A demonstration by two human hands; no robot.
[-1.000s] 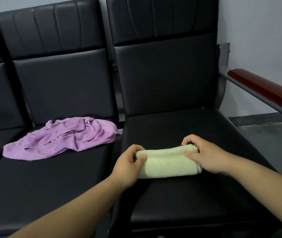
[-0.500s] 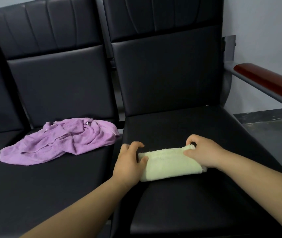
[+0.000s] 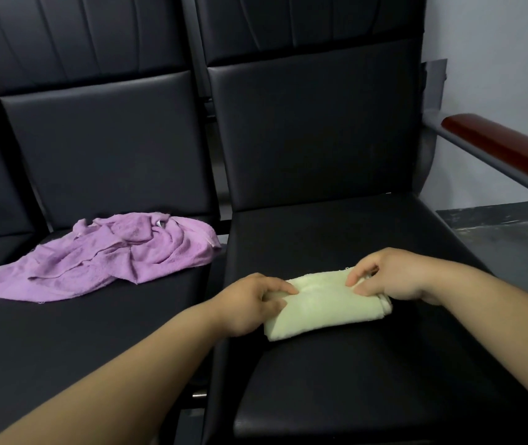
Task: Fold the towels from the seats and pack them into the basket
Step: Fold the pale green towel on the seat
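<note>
Done: small pale-yellow folded towel (image 3: 326, 305) lies on right black seat (image 3: 336, 239) | Hands: left hand (image 3: 249, 305) and right hand (image 3: 391, 276) pinch its ends | Left: crumpled purple towel (image 3: 105, 255) unfolded; basket not seen.

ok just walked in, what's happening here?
A person is folding towels on black seats. The left hand and right hand pinch the two ends of a yellow towel, already folded small, on the right seat. A purple towel lies crumpled on the next seat, untouched. No basket in view.
</note>
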